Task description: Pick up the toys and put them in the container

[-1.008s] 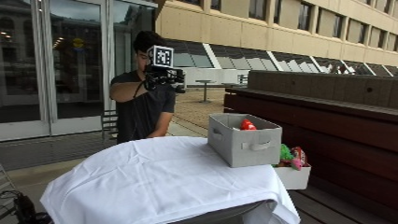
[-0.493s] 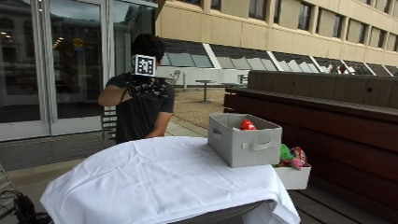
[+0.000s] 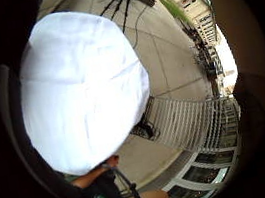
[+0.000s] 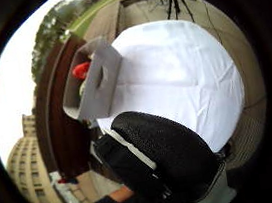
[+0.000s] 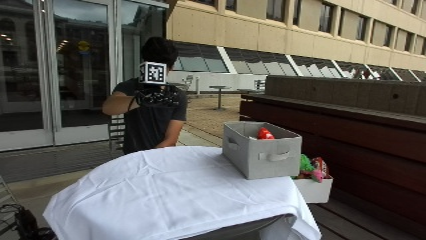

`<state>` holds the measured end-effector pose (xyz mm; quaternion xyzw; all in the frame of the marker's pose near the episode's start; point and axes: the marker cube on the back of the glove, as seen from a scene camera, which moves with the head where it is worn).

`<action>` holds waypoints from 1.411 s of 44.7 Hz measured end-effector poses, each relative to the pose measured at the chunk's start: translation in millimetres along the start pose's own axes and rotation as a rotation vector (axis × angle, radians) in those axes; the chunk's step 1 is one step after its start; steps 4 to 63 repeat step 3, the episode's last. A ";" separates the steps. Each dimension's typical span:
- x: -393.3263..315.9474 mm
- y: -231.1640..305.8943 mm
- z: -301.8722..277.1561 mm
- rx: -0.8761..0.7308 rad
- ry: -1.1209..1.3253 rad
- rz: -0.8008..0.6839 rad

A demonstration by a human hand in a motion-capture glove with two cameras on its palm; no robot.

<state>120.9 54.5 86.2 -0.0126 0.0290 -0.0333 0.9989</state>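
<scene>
At the table's far right corner: grey fabric container (image 5: 261, 156) stands on the white cloth (image 5: 166, 192), a red toy (image 5: 265, 133) showing inside.
Off the table's right edge: white box (image 5: 314, 189) holding more toys (image 5: 310, 167).
Right hand (image 5: 157, 96): raised at chest height, well apart from everything; grip cannot be told.
Handling: toys look small, light, probably soft; pinch around the body.

light: soft even daylight, no hard shadows | glare: white tablecloth (image 5: 166, 190) nearly blown out, sky washed white | palm views: strongly curved, dark rims | blur: glove (image 4: 168, 157) close up is soft
</scene>
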 end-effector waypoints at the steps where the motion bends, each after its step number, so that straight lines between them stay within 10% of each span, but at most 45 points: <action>1: 0.4 0.4 -0.2 -0.002 0.002 -0.001; 63: 1.3 1.2 -0.5 -0.008 0.005 -0.007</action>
